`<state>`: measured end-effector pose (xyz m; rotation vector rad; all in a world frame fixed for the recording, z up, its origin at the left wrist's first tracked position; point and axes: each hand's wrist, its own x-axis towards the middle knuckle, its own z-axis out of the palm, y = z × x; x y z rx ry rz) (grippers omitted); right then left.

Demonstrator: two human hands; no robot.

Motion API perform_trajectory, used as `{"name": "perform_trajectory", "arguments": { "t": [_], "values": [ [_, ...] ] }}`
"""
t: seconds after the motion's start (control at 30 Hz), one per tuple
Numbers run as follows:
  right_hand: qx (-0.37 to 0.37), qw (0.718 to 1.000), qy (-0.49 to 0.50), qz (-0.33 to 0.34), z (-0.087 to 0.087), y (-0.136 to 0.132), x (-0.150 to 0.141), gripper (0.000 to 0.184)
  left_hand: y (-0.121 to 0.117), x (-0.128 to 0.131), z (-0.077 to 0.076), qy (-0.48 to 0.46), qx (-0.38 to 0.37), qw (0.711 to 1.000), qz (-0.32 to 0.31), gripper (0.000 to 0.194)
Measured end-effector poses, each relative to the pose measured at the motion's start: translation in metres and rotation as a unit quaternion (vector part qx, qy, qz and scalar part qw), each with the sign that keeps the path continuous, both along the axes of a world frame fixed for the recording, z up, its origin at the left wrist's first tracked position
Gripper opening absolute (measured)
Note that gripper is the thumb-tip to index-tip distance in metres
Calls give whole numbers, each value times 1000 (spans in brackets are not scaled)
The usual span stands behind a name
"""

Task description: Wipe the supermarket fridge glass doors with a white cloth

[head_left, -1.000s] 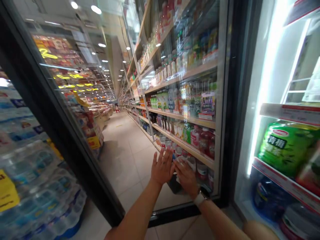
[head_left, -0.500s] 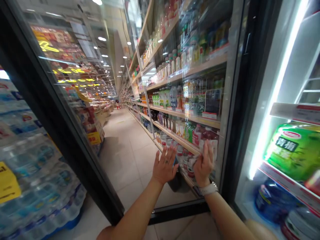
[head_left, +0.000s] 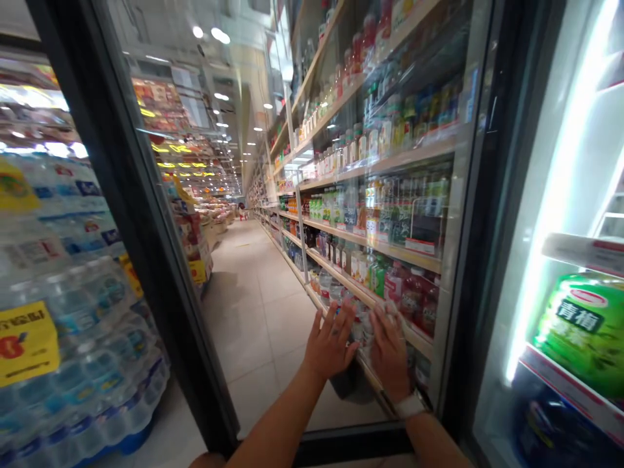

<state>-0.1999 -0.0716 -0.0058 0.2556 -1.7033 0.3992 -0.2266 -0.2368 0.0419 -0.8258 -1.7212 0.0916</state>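
Observation:
In the head view, a glass door with a black frame (head_left: 139,227) stands swung out before me. My left hand (head_left: 331,341) lies flat against the pane, fingers spread, with nothing in it. Close beside it on the right, my right hand (head_left: 390,354) presses a thin white tissue (head_left: 390,311) to the glass; the fingers cover most of it and motion blurs its edges. A light-coloured watch (head_left: 409,406) is on the right wrist. Bottled drinks on shelves show through the pane behind both hands.
To the right is a lit cooler with a green drink pack (head_left: 582,331) on its shelf. Stacked shrink-wrapped water bottles (head_left: 82,370) with a yellow sign (head_left: 29,341) stand at left. A tiled aisle floor (head_left: 244,305) runs away beyond the glass.
My right hand, with the tissue, has slid down and slightly left on the pane, nearer my left hand. The left hand keeps its place on the glass. The view has tilted up and left.

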Motion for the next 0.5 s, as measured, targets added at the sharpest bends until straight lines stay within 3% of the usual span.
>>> {"name": "perform_trajectory", "arguments": {
  "t": [0.13,0.23,0.33,0.5],
  "values": [
    [-168,982,46,-76,29,32,2,51,-1,1,2,6,-8,1000,6,65],
    [-212,972,45,-84,39,38,4,52,-1,2,3,15,-5,1000,4,65],
    [-178,982,22,-52,29,17,5,53,-1,1,3,19,-1,1000,2,65],
    [2,999,-32,40,-22,-34,4,56,-1,-3,1,13,3,1000,-17,61]
  ]
}}
